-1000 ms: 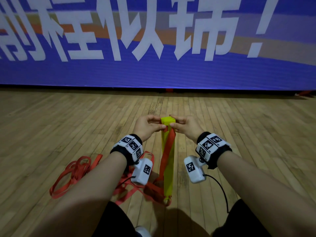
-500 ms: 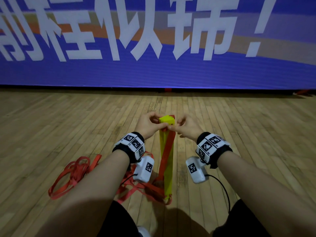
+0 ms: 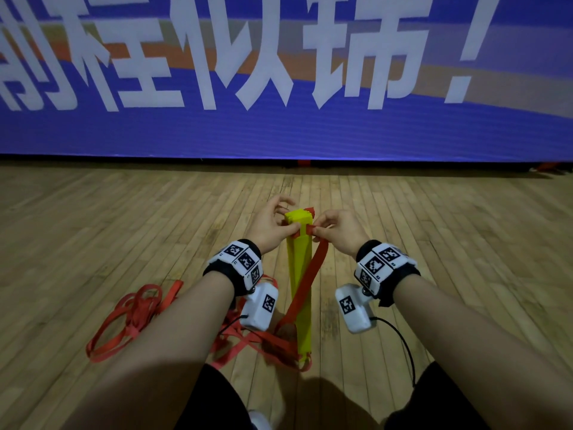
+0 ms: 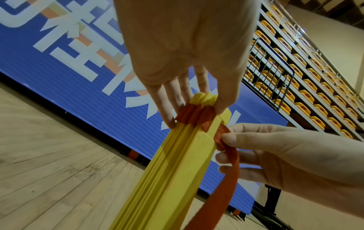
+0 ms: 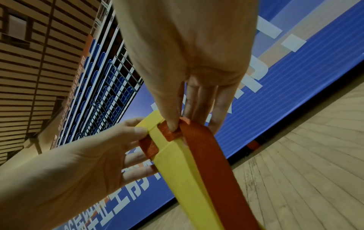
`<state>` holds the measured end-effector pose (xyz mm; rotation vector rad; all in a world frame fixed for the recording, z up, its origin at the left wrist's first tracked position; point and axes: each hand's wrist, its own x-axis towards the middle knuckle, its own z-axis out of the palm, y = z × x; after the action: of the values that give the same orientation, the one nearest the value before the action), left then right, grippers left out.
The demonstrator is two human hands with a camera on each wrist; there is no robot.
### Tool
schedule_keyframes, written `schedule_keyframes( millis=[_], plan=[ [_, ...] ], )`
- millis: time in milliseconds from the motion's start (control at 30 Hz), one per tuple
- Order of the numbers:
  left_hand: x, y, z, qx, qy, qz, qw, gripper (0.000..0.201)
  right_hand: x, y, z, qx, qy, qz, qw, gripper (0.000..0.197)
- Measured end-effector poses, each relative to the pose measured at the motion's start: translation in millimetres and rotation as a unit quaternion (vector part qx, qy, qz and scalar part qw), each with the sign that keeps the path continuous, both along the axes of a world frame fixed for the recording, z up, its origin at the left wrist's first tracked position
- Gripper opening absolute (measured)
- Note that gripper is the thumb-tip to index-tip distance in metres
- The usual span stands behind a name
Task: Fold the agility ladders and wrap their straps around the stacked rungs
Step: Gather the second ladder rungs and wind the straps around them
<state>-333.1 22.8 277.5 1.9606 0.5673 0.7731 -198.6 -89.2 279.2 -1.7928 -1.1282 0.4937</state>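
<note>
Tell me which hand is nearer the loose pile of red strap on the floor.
Left. The left hand grips the yellow rung stack on the side of the strap pile; the right hand pinches the strap on the stack's far side.

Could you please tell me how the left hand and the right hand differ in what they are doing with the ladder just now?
The left hand grips the top of the yellow rungs, thumb on one side and fingers on the other; the right hand pinches the red strap. The left steadies the upright stack, while the right holds the strap against the stack's side. Both work at the stack's upper end.
</note>
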Motion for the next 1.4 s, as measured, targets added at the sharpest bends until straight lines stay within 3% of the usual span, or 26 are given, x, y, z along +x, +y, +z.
schedule_keyframes(
  millis=[167, 467, 700, 867, 1100, 1400],
  plan=[
    [-4.7, -2.6, 6.9, 0.109, 0.085, -0.053, 0.989, 0.039, 3.3, -5.1, 4.8, -0.014, 0.003, 0.034, 0.999, 0.008],
    [-5.0, -1.1, 11.4, 0.163, 0.194, -0.05, 0.966, 0.041, 4.7, -6.8, 7.6, -0.039, 0.0, 0.023, 0.999, 0.012],
    [-6.3, -0.6, 12.3, 0.16, 0.143, -0.06, 0.975, 0.031, 7.3, -5.1, 3.0, -0.014, 0.068, -0.016, 0.997, 0.003],
    [-5.9, -2.7, 13.1, 0.147, 0.097, -0.054, 0.983, 0.017, 3.0, -5.8, 3.7, -0.022, 0.007, 0.004, 1.0, 0.013],
    [-9.3, 1.0, 9.1, 0.111, 0.046, -0.042, 0.992, 0.024, 8.1, -6.0, 4.0, -0.032, -0.013, 0.008, 0.999, 0.018],
    [-8.6, 0.9, 8.9, 0.126, 0.079, -0.044, 0.988, 0.015, 8.8, -2.2, 1.1, -0.021, -0.044, 0.005, 0.999, 0.012]
  ],
)
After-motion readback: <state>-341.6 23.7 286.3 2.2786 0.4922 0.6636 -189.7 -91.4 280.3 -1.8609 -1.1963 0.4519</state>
